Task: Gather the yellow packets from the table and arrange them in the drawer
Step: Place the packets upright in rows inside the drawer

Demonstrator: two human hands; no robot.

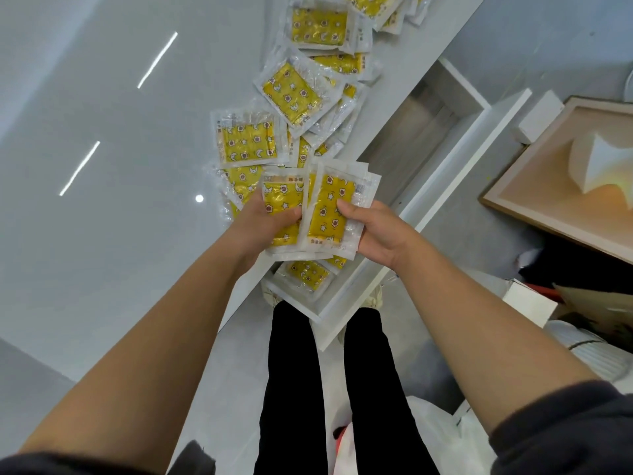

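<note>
Several yellow packets (pixel 291 94) in clear wrappers lie scattered along the grey table's (pixel 102 200) right edge. My left hand (pixel 263 224) grips a stack of yellow packets (pixel 282 197) from the left. My right hand (pixel 370 231) holds another yellow packet (pixel 330 207) at its right side, thumb on top. Both hands hover above the open white drawer (pixel 455 159). In the drawer's near end, below my hands, lie a few packets (pixel 305 274).
The drawer's far part (pixel 421 121) shows bare grey bottom. To the right stands a wooden-framed box (pixel 534 186) with white foam, plus a small white box (pixel 539 116). My black-trousered legs (pixel 294 371) stand against the drawer front. White bags lie on the floor at lower right.
</note>
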